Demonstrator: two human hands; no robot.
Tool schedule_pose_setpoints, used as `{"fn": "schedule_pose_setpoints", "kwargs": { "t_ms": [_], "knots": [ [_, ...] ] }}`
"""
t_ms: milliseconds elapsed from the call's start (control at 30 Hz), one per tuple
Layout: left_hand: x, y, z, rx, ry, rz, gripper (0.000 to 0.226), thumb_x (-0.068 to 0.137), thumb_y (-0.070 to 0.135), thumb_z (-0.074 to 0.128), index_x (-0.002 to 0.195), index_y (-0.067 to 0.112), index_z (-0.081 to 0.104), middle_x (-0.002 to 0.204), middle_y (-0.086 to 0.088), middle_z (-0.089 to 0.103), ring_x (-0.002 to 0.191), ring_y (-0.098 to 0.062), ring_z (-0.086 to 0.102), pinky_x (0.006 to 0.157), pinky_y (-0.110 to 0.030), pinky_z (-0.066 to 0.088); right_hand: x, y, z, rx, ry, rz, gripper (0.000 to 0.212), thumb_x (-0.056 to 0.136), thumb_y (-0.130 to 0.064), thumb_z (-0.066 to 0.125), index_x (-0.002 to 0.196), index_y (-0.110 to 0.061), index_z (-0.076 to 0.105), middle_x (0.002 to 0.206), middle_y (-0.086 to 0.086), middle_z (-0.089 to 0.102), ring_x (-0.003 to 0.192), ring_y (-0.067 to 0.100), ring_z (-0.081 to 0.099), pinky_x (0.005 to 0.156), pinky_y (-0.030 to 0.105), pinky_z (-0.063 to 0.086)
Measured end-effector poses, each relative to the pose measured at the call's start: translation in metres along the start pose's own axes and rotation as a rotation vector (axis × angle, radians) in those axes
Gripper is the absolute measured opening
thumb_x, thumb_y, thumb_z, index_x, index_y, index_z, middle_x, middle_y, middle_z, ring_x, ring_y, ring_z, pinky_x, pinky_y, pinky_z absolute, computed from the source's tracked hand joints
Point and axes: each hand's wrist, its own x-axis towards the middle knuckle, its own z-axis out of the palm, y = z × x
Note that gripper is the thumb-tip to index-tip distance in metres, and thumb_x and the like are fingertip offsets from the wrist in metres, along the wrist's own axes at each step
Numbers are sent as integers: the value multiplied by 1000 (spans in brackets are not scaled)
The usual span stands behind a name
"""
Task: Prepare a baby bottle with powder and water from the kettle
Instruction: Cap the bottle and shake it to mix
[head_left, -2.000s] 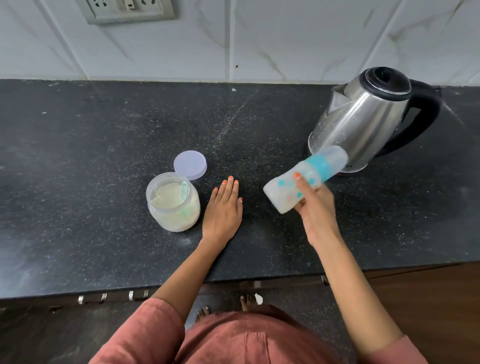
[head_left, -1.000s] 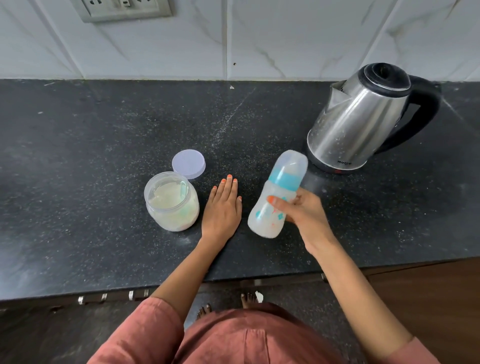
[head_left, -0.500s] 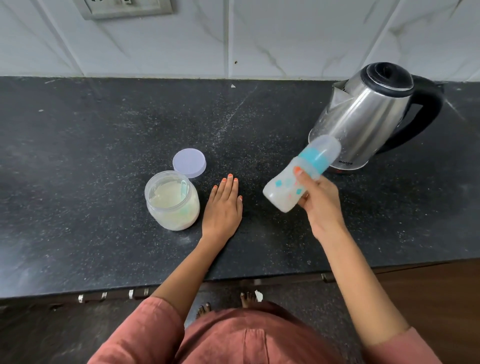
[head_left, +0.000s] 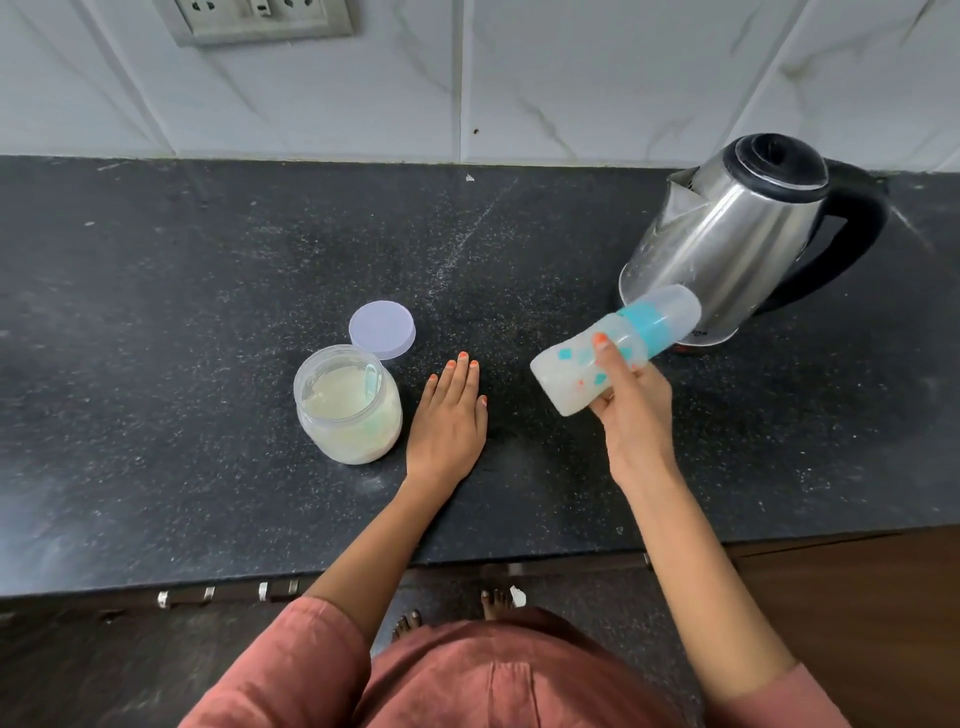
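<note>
Black counter (head_left: 156, 312), bottle (head_left: 613, 351) tilted again, right hand (head_left: 631, 402)

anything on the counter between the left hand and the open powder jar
Nothing visible. The left hand lies flat on the countertop just right of the powder jar, with only bare counter between them; the lid sits behind the jar.

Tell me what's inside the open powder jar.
The jar holds pale powder, and a translucent scoop stands against its inner wall. The scoop's bowl is buried, so it cannot be seen. The jar's lid lies behind it.
</note>
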Motion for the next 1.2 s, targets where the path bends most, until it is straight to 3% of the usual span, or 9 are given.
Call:
{"fn": "schedule_pose_setpoints", "kwargs": {
  "t_ms": [167, 367, 467, 567, 733, 800, 1000, 1067, 1200],
  "knots": [
    [0, 0, 1, -6, -6, 2, 50, 101, 26, 23, 146, 9, 14, 156, -5, 9, 144, -17, 7, 115, -29, -2, -21, 11, -6, -477, -302, -2, 19, 71, -9, 73, 83, -22, 66, 76, -9, 73, 77, 6, 67, 66, 19, 54],
    [0, 0, -1, -17, 5, 3, 49, 101, 26, 22, 146, 9, 15, 156, -5, 11, 144, -17, 8, 115, -30, 0, -2, -1, -4, 60, 19, 6, 16, 82, -16, 63, 95, -25, 60, 92, -8, 69, 85, 6, 67, 71, 23, 56],
    [0, -1, 0, -6, -3, 4, 50, 101, 27, 22, 146, 9, 14, 156, -5, 9, 144, -17, 7, 115, -29, -1, -12, 8, -5, -220, -135, 7, 19, 76, -15, 68, 93, -22, 63, 93, -4, 70, 88, 11, 66, 77, 29, 55],
    [0, -1, 1, -6, -8, 2, 50, 100, 26, 23, 146, 9, 14, 156, -6, 10, 144, -18, 7, 115, -29, -1, -22, 13, -9, -443, -306, 32, 20, 69, -14, 74, 87, -21, 67, 82, -5, 73, 83, 10, 68, 73, 26, 56],
    [0, 0, 0, -4, 3, 2, 49, 101, 26, 23, 146, 9, 15, 156, -5, 12, 144, -18, 9, 115, -30, 2, 0, -1, -7, 70, 35, 21, 14, 80, -17, 65, 93, -22, 63, 87, -8, 71, 82, 7, 69, 68, 25, 57],
    [0, 0, 1, 0, 0, 3, 49, 101, 26, 22, 146, 9, 15, 156, -5, 11, 144, -17, 9, 115, -30, 2, 0, 2, -6, 134, 68, 16, 15, 82, -17, 64, 95, -23, 61, 89, -9, 70, 81, 4, 69, 67, 24, 57],
    [1, -1, 2, 15, -19, 6, 50, 100, 26, 21, 147, 9, 12, 156, -6, 9, 144, -18, 6, 115, -31, 0, -28, 21, -15, -440, -288, 77, 17, 72, -12, 73, 85, -21, 67, 80, -7, 73, 79, 6, 68, 65, 19, 54],
    [0, -1, 1, 12, -18, 6, 50, 101, 25, 21, 146, 8, 12, 156, -6, 9, 144, -19, 7, 115, -32, 0, -22, 15, -15, -367, -228, 52, 17, 73, -13, 71, 88, -21, 66, 85, -4, 73, 82, 8, 68, 70, 23, 56],
    [-1, 0, 1, 12, -9, 12, 49, 101, 25, 20, 146, 8, 11, 156, -6, 9, 144, -19, 6, 115, -31, -1, 1, 1, -6, 78, 27, 39, 19, 83, -17, 63, 102, -18, 60, 96, -4, 68, 85, 7, 67, 69, 24, 56]
  ]
}}
